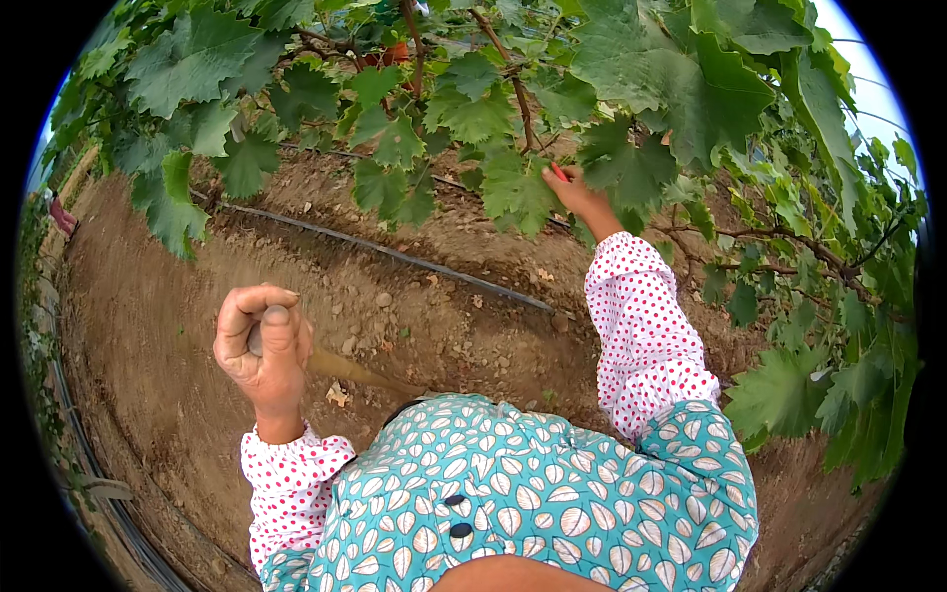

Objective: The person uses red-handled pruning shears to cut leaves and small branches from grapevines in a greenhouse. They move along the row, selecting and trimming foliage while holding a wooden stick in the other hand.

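Note:
My left hand, at the left, is closed around the top of a wooden pole or handle that slants down towards the soil. My right hand is raised among the grapevine leaves, its fingers around a small red-handled tool; leaves and fingers hide most of the tool, so its kind cannot be told. Just left of that hand a woody vine shoot hangs down. Polka-dot sleeve covers are on both forearms.
Leafy vines hang across the top and down the right, with woody canes there. A black drip irrigation hose runs over the bare soil. Dark pipes lie at the lower left. Something orange shows behind the leaves.

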Tool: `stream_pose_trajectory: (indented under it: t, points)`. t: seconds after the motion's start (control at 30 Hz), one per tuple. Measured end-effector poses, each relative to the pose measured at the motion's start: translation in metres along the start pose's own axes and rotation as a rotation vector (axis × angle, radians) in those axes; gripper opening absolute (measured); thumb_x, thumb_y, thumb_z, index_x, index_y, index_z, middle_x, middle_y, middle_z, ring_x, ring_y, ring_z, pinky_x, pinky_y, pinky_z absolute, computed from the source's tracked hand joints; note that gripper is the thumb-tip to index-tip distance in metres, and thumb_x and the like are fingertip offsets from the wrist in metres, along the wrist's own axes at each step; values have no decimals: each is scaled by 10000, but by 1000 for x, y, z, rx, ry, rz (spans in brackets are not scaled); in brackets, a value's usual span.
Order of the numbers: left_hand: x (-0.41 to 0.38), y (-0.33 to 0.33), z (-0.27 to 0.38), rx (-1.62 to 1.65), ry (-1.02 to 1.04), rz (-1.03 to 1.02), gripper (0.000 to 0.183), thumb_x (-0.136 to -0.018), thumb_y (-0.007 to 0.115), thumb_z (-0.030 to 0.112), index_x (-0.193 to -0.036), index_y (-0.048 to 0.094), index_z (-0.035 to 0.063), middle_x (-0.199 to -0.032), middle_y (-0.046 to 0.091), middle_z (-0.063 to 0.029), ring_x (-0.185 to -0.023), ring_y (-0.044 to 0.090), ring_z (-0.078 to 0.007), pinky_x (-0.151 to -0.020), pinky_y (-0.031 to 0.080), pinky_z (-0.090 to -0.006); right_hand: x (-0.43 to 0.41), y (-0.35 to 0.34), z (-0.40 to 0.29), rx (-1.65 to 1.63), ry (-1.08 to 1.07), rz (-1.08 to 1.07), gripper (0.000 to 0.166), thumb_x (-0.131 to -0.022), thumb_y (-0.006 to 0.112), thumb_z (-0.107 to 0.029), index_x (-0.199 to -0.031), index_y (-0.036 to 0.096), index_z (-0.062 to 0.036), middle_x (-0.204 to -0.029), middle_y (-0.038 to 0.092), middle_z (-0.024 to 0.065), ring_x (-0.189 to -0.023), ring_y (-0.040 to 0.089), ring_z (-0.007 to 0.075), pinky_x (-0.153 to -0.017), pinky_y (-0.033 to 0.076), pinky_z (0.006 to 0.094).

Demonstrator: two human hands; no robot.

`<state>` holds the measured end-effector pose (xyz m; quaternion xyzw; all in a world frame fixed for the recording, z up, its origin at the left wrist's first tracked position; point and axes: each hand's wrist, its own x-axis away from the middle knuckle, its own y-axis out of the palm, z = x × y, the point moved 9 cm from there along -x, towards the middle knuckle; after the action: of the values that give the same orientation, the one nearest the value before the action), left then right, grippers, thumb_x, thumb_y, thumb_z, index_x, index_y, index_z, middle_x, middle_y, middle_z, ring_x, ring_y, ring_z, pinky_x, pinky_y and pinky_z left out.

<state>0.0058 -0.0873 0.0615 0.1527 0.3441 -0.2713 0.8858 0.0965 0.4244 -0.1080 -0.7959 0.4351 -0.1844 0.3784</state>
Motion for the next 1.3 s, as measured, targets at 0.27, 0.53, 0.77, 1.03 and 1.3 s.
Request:
stream_pose_trajectory:
  t: [0.27,0.53,0.77,1.03,1.3]
  points:
    - [7,3,7,54,-12,29,178,-915,581,156,-898,521,-11,-598,448,14,-424,348,-24,-375,277,-184,-79,7,7,17,-285,125,643,-758,605,-600,-920,637,22,-732,595,124,-666,567,221,-599,429,384]
    - [11,-5,8,29,-8,73,197,-913,587,172,-895,519,-12,-597,444,16,-420,343,-19,-367,270,-184,-30,-21,-79,81,-227,-281,619,-851,488,-609,-598,534,-46,-456,413,35,-387,392,148,-410,318,374]
    - [9,-4,2,23,-7,70,193,-915,584,168,-901,523,-15,-602,449,15,-415,350,-21,-365,267,-181,-62,-11,-63,142,-472,-146,611,-856,521,-547,-530,527,-31,-429,389,48,-390,378,160,-424,293,382]
    - [4,2,3,-14,-4,40,183,-936,550,188,-915,522,9,-599,429,24,-395,319,-17,-356,271,-184,-60,-15,-56,53,-616,98,579,-839,552,-527,-581,584,-9,-439,433,59,-407,377,159,-428,289,384]
    - [3,2,5,-23,2,39,170,-936,550,183,-917,529,15,-586,416,28,-390,317,-15,-351,268,-186,-83,-2,-44,2,-475,-13,563,-831,557,-558,-665,609,-23,-535,507,37,-456,412,140,-447,305,369]
